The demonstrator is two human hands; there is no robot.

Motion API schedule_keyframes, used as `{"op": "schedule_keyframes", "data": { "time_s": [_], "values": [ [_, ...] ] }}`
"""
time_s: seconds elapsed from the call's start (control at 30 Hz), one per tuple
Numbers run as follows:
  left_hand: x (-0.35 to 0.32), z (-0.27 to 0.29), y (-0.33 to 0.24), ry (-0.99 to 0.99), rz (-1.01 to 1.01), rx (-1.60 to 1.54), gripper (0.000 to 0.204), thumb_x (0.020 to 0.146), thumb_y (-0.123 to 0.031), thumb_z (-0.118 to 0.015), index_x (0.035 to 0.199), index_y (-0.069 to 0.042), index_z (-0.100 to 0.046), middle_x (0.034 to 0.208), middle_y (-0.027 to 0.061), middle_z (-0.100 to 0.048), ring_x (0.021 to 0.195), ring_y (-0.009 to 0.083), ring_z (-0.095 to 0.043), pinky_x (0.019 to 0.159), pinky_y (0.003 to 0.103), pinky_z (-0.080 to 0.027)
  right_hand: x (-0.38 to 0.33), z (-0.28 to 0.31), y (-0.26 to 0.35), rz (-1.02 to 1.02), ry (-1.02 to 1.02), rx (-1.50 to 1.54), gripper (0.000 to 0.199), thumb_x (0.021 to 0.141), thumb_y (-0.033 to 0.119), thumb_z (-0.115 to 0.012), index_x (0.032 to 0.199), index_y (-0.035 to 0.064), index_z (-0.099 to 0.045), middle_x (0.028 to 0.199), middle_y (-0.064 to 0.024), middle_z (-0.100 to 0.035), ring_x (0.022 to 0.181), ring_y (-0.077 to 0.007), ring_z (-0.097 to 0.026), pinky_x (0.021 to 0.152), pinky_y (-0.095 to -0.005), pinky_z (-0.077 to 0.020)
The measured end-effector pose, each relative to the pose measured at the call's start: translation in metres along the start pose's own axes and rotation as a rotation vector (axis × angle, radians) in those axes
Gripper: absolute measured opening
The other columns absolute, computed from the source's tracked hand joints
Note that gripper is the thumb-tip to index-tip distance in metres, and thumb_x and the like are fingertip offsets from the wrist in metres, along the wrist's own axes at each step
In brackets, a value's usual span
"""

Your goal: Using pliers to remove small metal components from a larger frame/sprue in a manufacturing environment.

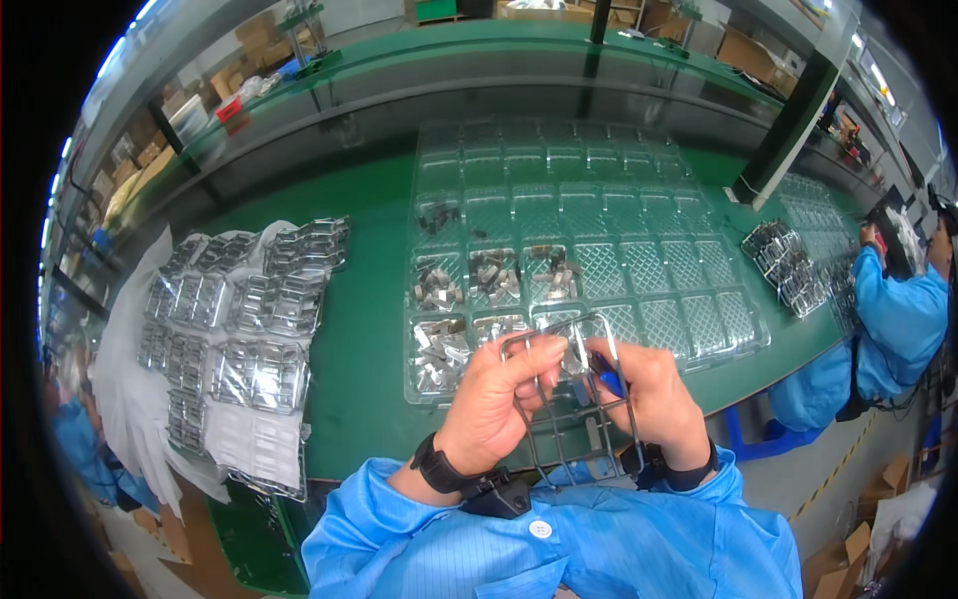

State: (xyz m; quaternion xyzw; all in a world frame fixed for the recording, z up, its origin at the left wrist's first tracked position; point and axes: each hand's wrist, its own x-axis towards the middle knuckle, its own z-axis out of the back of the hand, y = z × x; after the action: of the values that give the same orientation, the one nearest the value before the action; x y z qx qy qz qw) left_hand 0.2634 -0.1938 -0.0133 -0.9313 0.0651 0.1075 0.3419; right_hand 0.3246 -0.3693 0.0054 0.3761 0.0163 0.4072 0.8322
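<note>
A dark metal wire rack (593, 431) is held up in front of my chest, tilted, above the table's near edge. My left hand (496, 397) is closed on its left side, thumb and fingers pinching near the top wires. My right hand (654, 392) is curled at the rack's right side. Between its fingers shows a small blue thing (611, 382), its kind mostly hidden. Small metal clips (439, 344) lie loose just beyond my left hand, in the near left pockets of a clear plastic tray (654, 262). Several pockets behind hold more metal and dark pieces.
Stacked wire racks (264, 374) lie at left on white wrapping (130, 369). More wire racks (783, 265) sit right of the tray on the green table (369, 299). A grey post (788, 140) stands far right. A co-worker in blue (898, 309) sits at right.
</note>
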Motion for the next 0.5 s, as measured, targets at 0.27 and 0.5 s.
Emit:
{"op": "schedule_keyframes", "data": {
  "time_s": [0.27,0.5],
  "values": [
    [0.008,0.006,0.005,-0.032,-0.031,-0.075,0.008,0.084,-0.013,-0.064,0.087,-0.008,-0.059,0.067,-0.0036,-0.053,0.054,0.0002,-0.04,0.047,0.014,-0.03,-0.012,0.013,-0.005,-0.381,-0.15,0.707,0.029,0.083,0.011,-0.061,0.11,0.0003,-0.057,0.079,-0.0053,-0.066,0.06,-0.0097,-0.056,0.054,-0.0243,-0.0438],
    [0.01,0.006,0.008,0.033,0.041,-0.131,0.02,0.085,-0.024,-0.061,0.094,-0.007,-0.059,0.079,-0.0004,-0.056,0.06,0.0038,-0.045,0.05,0.016,-0.035,-0.006,0.007,0.017,-0.239,-0.097,0.48,0.02,0.08,0.004,-0.059,0.099,-0.0021,-0.061,0.07,0.0018,-0.056,0.061,-0.0017,-0.045,0.052,-0.0201,-0.0355]
  ]
}}
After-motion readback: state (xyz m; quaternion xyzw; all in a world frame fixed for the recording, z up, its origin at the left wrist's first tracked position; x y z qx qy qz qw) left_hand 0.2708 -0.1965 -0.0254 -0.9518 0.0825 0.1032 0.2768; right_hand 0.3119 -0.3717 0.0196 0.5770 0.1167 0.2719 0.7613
